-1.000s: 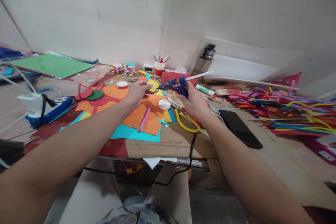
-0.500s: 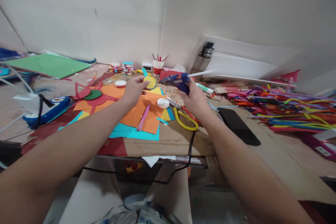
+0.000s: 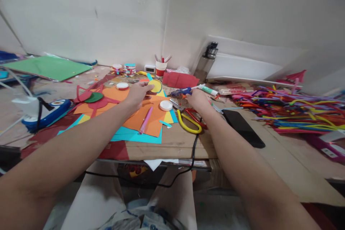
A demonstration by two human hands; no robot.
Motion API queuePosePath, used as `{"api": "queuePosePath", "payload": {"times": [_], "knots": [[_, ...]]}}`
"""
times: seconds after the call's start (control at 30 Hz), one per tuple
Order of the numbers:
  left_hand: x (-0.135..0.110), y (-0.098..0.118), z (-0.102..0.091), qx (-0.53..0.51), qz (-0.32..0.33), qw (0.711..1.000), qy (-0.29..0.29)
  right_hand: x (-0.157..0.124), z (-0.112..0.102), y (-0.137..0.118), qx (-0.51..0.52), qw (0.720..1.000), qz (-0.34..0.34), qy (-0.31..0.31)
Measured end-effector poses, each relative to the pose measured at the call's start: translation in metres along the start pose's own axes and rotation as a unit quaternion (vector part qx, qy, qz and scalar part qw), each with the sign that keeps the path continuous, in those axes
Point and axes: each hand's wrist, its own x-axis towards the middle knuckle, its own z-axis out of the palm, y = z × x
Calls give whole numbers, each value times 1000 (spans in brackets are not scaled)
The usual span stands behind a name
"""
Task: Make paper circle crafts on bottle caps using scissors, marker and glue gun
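Observation:
Between the thumb and fingers of my left hand (image 3: 138,96) is a yellow paper disc (image 3: 155,86), with a small blue strip sticking up from its top. My right hand (image 3: 198,100) is closed around the handle of a blue hot glue gun (image 3: 178,92), low over the table, its nozzle pointing left and a pale glue stick at its rear. Below that hand lie scissors with yellow handles (image 3: 186,126) and a red-handled tool (image 3: 196,115). A white lid (image 3: 166,105) and a pink tube (image 3: 146,120) rest on orange paper (image 3: 134,118) under my left hand.
A black phone (image 3: 243,128) and a heap of pipe cleaners (image 3: 296,111) lie to the right. A bottle (image 3: 204,65) and a pen cup (image 3: 161,69) stand at the back. Red paper flower shapes (image 3: 98,103) lie left. A black cord (image 3: 194,151) hangs over the front edge.
My right hand has lowered the glue gun from above the table to near its surface, uncovering the red packet behind. My left hand still holds the yellow disc, almost unmoved.

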Motion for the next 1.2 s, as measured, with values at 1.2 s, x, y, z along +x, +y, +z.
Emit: {"api": "queuePosePath", "payload": {"times": [1.2], "knots": [[-21,5,19,-37,5,997,-66,-46,14,-57,443,895,42,-17]]}}
